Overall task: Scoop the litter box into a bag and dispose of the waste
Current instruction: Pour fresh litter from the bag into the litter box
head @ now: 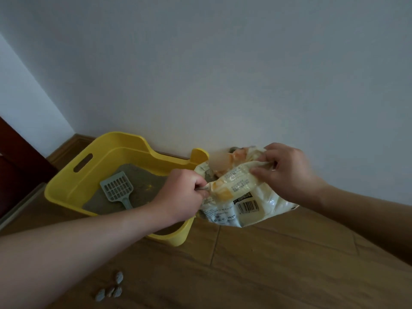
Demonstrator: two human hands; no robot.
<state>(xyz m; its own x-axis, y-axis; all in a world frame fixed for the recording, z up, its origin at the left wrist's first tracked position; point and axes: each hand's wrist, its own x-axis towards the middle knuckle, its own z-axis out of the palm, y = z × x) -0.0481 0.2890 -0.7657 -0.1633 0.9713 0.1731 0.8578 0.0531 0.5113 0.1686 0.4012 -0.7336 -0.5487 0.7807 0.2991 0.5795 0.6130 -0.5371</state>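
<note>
A: From the head camera, what are the hands doing?

B: Both grip the same crinkled plastic bag [240,195]. The left hand [182,195] is clenched on the bag's left edge, fingers curled tight around a fold. The right hand [287,172] pinches the upper right edge between thumb and fingers. The bag is held in the air, stretched between them.

A: What sort of bag?

B: Pale cream packaging with orange patches, small print and a barcode on the side facing the camera. Its contents cannot be made out.

A: And the litter box?

B: The yellow litter box [66,186] sits on the wooden floor [278,264] against the white wall [223,74], just left of the bag and partly behind the left forearm. It has a slot handle in its left wall and grey-brown litter [142,181] inside.

A: The scoop?

B: A grey slotted litter scoop [118,190] lies on the litter, head toward the far left, handle pointing toward the camera. Neither hand touches it.

A: Anything else?

B: A few small grey clumps [111,288] lie on the floor near the bottom left, well apart from the box.
</note>
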